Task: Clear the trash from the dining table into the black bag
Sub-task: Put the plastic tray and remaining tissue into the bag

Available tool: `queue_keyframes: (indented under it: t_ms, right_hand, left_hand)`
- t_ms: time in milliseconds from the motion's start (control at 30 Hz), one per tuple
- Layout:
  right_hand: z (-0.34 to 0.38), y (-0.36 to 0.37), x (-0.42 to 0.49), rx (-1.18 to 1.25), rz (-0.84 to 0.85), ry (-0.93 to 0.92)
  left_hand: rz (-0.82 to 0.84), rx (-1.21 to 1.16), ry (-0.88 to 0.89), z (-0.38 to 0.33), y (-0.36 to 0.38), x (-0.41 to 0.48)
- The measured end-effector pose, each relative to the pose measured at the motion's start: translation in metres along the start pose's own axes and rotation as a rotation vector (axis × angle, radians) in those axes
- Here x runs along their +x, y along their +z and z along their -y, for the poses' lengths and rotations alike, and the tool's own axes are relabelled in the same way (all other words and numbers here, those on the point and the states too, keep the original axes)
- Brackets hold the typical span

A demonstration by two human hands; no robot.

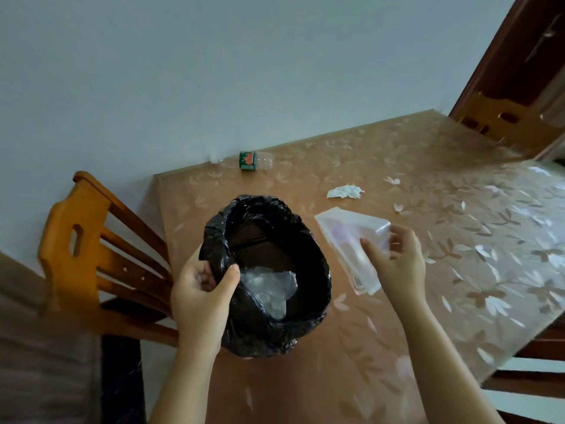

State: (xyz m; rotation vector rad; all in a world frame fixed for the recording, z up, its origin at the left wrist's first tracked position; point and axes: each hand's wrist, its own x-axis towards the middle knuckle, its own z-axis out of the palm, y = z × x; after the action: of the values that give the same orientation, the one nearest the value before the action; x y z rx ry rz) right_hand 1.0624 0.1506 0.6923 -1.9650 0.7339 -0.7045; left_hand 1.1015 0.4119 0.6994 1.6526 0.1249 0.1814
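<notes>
The left grip (203,289) was clenched on the near-left rim of the black bag (263,335), thumb inside the mouth and fingers curled round the outside, holding the mouth wide open. The right grip (397,261) was grasping a clear plastic container (345,240) by its right-hand end, thumb on the near face and fingers behind. The container was held tilted, just to the right of the bag's mouth and apart from it. Whether its low corner touched the desk (336,362) could not be told.

Inside the bag lay a crumpled piece of clear plastic (269,289), low against the near wall. The bag itself sat over the left part of the desk, which was covered by a brown cloth with a leaf pattern.

Beyond the container, a wadded white tissue (345,191) lay on the desk. Farther back, near the desk's far-left corner and close to the wall, an empty plastic bottle (255,160) with a green label lay on its side.

A wooden chair (91,249) stood at the desk's left side. Another chair (495,120) stood at the far end beside a dark door (519,56).
</notes>
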Motion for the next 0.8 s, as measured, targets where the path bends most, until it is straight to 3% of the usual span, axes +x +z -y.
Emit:
queue_keyframes:
  t_ms: [167,467,800]
  right_hand:
    - [0.033,0.017,-0.033,0.042,0.174,-0.136]
    - [0.062,0.057,-0.066,-0.111,0.569,-0.373]
    - [0.015,0.032,-0.018,-0.228,0.357,-0.307]
  left_hand:
    - [-0.019,0.012,0.008,-0.004,-0.014,-0.012]
    - [-0.074,0.049,0.081,-0.006,-0.026,-0.022]
    - [-0.045,-0.011,0.088,-0.014,0.007,0.004]
